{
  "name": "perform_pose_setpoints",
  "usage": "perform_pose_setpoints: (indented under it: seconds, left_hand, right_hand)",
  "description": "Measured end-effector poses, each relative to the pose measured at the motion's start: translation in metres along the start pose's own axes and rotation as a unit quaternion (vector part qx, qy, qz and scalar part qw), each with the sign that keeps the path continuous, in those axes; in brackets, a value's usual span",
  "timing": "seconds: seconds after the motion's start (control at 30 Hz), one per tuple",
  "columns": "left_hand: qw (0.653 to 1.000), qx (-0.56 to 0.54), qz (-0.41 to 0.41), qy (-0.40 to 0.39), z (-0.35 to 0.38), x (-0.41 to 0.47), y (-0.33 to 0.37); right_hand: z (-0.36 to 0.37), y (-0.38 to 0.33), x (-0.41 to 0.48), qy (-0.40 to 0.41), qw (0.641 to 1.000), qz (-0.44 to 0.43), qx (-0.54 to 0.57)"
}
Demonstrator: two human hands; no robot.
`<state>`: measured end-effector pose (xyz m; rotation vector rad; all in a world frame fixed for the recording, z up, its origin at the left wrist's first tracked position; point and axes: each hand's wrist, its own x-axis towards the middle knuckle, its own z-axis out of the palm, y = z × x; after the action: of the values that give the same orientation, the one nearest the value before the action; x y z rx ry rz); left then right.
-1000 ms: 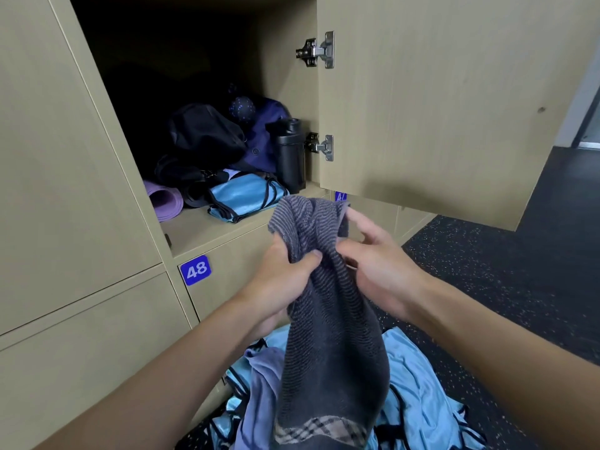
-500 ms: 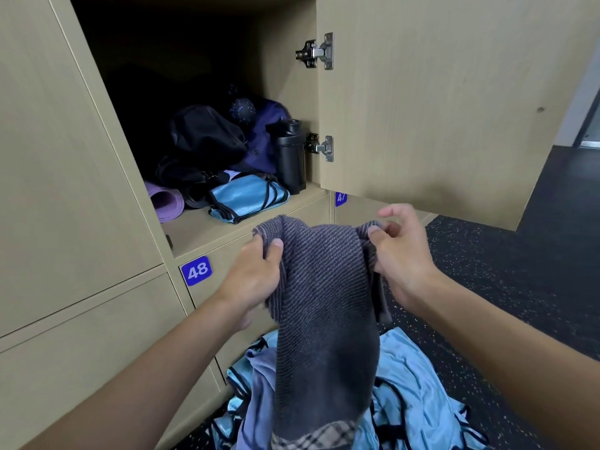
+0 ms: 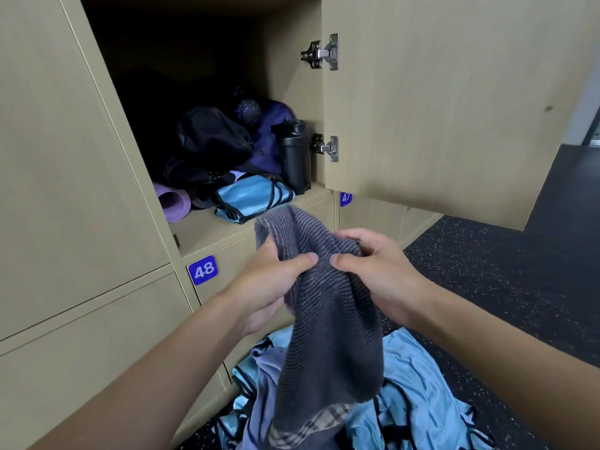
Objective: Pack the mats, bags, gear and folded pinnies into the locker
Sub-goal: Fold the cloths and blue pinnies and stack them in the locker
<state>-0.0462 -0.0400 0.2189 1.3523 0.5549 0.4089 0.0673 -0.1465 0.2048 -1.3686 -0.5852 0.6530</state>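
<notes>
The left hand (image 3: 269,284) is gripping the top of a grey striped towel (image 3: 334,336), with its thumb lying across the front and its fingers curled behind the cloth. The right hand (image 3: 380,274) is clutching the same bunched top edge just beside it, thumb pressing the front and fingers wrapped over the fold. The two thumbs are sitting close together. The towel is hanging from both hands in front of the locker (image 3: 201,232), below its opening. Its checked hem is dangling over a pile (image 3: 418,384) of loose blue pinnies with black trim. That pile is lying on the floor (image 3: 487,271) at the foot of the locker, with a lilac cloth (image 3: 266,378) mixed into it.

Inside the locker, a folded blue pinny (image 3: 250,199) is sitting at the front of the shelf. A rolled purple mat (image 3: 172,203) is lying at the locker's left wall, its end facing out. A black bottle (image 3: 293,157) is standing upright at the locker's right wall, beside the lower hinge (image 3: 326,147). A black bag (image 3: 211,134) and a navy bag (image 3: 272,134) are resting deeper in the locker, behind the pinny, and a dark dotted ball (image 3: 248,110) is perching on top of them. The locker's door (image 3: 454,108) is standing open to the right. A blue label (image 3: 203,270) reading 48 is showing just under the locker's shelf edge.
</notes>
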Motion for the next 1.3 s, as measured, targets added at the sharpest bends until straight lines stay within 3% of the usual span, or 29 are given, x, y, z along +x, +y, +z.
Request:
perform_pose_setpoints:
  seconds: [0.13,0.3,0.47,0.6,0.77,0.9,0.97,1.03,1.13,1.2,1.3]
  left_hand:
    - [0.997,0.04,-0.073,-0.001,0.007,-0.007,-0.011]
    - [0.991,0.032,0.024,0.129,-0.002,-0.002,-0.011]
    - [0.975,0.051,0.125,0.178,-0.01,0.004,-0.005]
    - [0.972,0.052,0.152,0.169,-0.021,0.012,0.002]
    - [0.962,0.079,0.176,0.192,-0.052,0.023,0.015]
    - [0.943,0.108,0.205,0.24,-0.056,0.02,0.015]
    - [0.958,0.1,0.171,0.21,-0.049,0.018,0.013]
    - [0.985,0.084,0.108,0.107,-0.035,0.011,0.007]
    - [0.98,0.171,0.099,0.004,-0.009,0.001,-0.006]
    - [0.972,0.191,0.138,-0.002,0.007,-0.001,-0.014]
    - [0.962,0.176,0.204,0.048,0.016,0.001,-0.015]
  right_hand:
    - [-0.005,-0.005,0.006,0.091,0.995,-0.029,0.028]
    - [-0.018,-0.01,0.007,0.049,0.998,0.007,0.046]
    - [-0.031,-0.014,0.012,0.11,0.993,-0.013,0.038]
    - [-0.039,-0.02,0.01,0.077,0.995,-0.005,0.063]
    - [-0.05,-0.022,0.015,0.223,0.974,-0.048,0.02]
    - [-0.055,-0.017,0.016,0.196,0.978,-0.046,-0.057]
    - [-0.05,-0.015,0.014,0.163,0.977,-0.063,-0.122]
    - [-0.04,-0.015,0.011,0.135,0.978,-0.083,-0.138]
    - [-0.024,-0.017,0.005,0.109,0.985,-0.087,-0.106]
    - [-0.015,-0.018,0.002,0.085,0.989,-0.082,-0.087]
    - [-0.008,-0.021,-0.004,0.048,0.994,-0.068,-0.071]
